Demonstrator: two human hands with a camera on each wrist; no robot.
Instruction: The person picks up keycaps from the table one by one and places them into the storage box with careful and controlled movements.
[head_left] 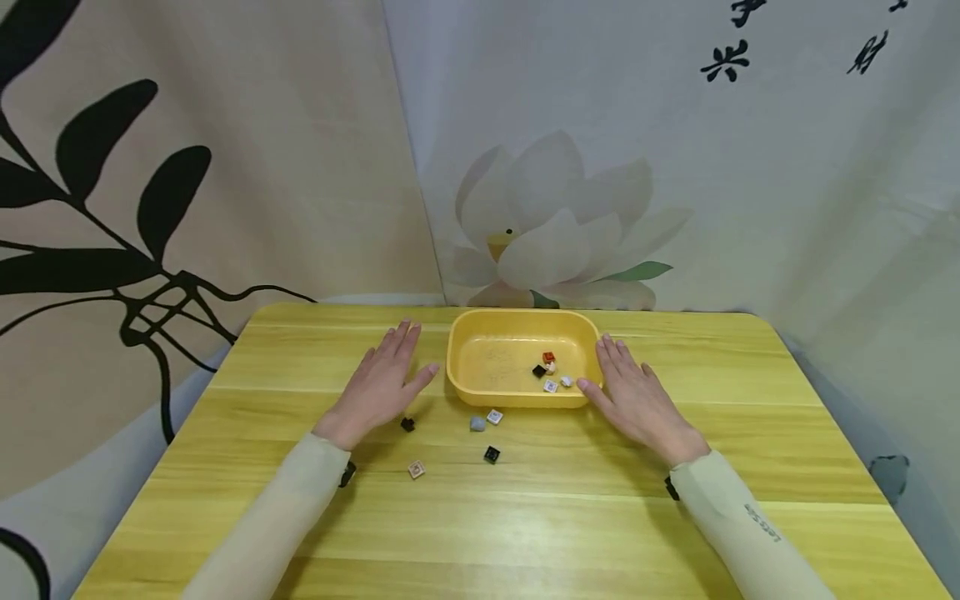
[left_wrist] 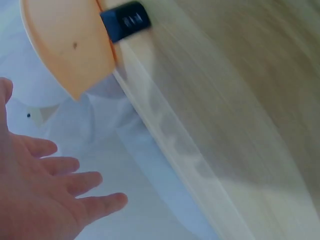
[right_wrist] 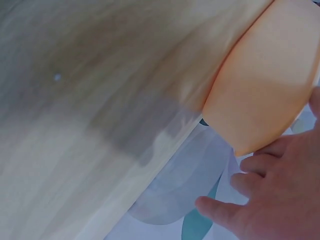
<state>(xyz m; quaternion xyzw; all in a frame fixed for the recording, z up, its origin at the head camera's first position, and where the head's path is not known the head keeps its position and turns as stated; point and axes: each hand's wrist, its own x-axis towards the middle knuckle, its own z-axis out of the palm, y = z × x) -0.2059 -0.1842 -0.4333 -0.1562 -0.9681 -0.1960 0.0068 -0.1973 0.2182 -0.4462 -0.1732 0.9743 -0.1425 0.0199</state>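
A yellow rectangular tray [head_left: 480, 398] stands near the table's back edge. Inside it lie a red piece [head_left: 548, 357], a black one [head_left: 538, 371], a white one [head_left: 551, 386] and a few more. The left hand [head_left: 378, 387], also in the left wrist view [left_wrist: 45, 190], is left of the tray, fingers straight and spread, holding nothing. The right hand [head_left: 637, 404] is at the tray's right end with straight fingers; in the right wrist view the hand [right_wrist: 280, 185] is beside the tray's wall [right_wrist: 260, 85]. Whether it touches is hard to tell.
On the table in front of the tray lie a blue-grey piece [head_left: 477, 424], a white piece [head_left: 494, 417], a black piece [head_left: 491, 455], a pinkish piece [head_left: 416, 470] and another black piece [head_left: 407, 424]. Behind the table hangs a printed curtain [head_left: 337, 167].
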